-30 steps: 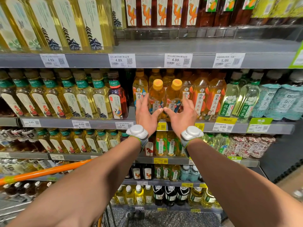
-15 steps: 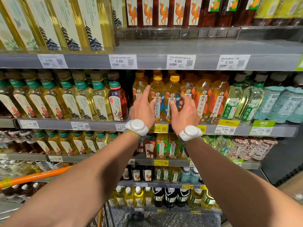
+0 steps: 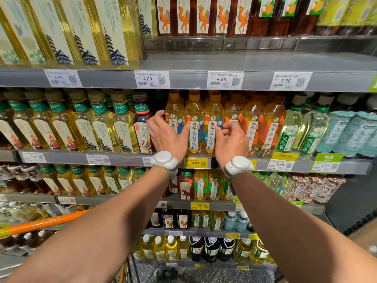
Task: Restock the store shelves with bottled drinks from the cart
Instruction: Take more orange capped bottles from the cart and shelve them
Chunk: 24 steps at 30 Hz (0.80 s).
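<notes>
Bottles now shelved, between hands

Bottle: 茉莉花茶; tag: perhaps 3.99

I see one gap between the dark tea bottle and the jasmine tea bottles; elsewhere it's packed tight under the upper shelf.

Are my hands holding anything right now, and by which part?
Nothing is gripped. Both tea bottles stand on the shelf; the left hand only touches the left bottle on its label with its thumb, the right hand the right bottle.
</notes>
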### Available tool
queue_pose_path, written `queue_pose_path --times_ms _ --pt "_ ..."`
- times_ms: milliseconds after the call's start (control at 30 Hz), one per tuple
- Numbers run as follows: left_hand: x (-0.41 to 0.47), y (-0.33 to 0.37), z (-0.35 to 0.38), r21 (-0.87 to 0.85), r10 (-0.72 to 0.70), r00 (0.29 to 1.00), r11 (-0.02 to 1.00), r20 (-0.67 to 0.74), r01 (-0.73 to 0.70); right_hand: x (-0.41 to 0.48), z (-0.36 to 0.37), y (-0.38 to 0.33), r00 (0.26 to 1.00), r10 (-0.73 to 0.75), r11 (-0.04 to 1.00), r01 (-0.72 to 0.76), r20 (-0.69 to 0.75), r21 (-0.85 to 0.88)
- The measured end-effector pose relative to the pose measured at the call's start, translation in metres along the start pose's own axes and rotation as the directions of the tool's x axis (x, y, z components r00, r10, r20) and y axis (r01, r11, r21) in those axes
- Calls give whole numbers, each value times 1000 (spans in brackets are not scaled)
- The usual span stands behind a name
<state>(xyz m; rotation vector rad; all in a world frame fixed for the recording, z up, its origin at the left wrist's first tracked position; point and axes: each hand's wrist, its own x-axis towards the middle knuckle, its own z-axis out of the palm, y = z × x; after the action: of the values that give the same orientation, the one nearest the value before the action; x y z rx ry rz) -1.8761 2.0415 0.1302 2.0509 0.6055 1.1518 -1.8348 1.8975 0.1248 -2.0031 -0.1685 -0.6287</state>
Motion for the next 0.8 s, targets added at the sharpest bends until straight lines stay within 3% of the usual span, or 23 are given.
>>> queue_pose_path --times_ms 133,467,800 --pt "6 -6 5 -49 -115 975 991 191 127 0 8 3 999 -5 999 6 -37 32" --pt "10 -12 4 -133 -98 976 983 195 125 -3 20 14 998 -1 988 11 -66 153" --pt "6 -13 -13 -153 -125 951 973 283 174 -7 17 20 999 18 996 -20 28 86"
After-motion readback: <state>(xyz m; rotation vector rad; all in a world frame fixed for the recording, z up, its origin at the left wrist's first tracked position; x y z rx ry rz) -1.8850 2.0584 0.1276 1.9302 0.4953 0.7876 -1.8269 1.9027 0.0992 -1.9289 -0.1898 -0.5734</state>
